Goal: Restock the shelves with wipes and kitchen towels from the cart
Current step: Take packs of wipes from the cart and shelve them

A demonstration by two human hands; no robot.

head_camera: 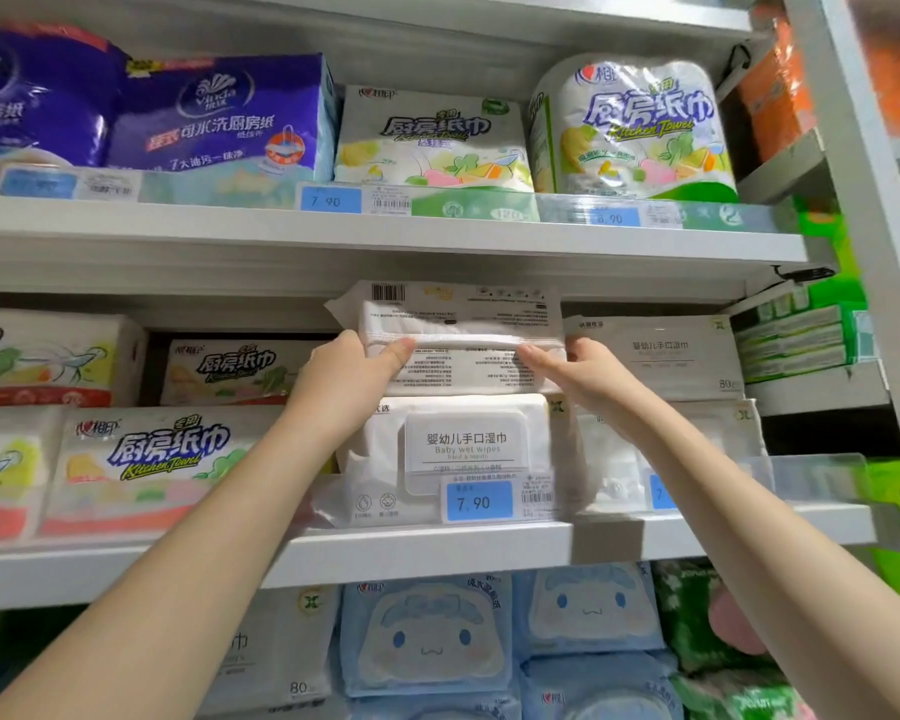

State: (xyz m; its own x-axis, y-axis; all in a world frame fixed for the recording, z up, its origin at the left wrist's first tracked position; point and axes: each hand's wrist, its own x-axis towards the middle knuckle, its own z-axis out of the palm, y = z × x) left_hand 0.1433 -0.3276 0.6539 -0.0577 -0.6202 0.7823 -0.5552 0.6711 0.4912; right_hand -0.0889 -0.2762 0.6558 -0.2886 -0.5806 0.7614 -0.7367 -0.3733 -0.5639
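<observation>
A white pack of baby wet wipes [458, 324], back side with barcode facing me, sits on top of another white baby wet wipes pack [453, 449] on the middle shelf [437, 548]. My left hand [352, 379] grips its left end, thumb laid along the front seam. My right hand [578, 374] holds its right end, fingers reaching over the front. More white wipes packs [661, 356] are stacked just to the right. Kitchen towel packs [152, 459] fill the shelf's left part.
The upper shelf [385, 236] carries purple kitchen paper [214, 116], a white kitchen towel pack [432, 142] and a towel roll pack [635, 127]. Blue cartoon wipes packs [427, 636] lie on the shelf below. A grey upright [863, 200] bounds the right side.
</observation>
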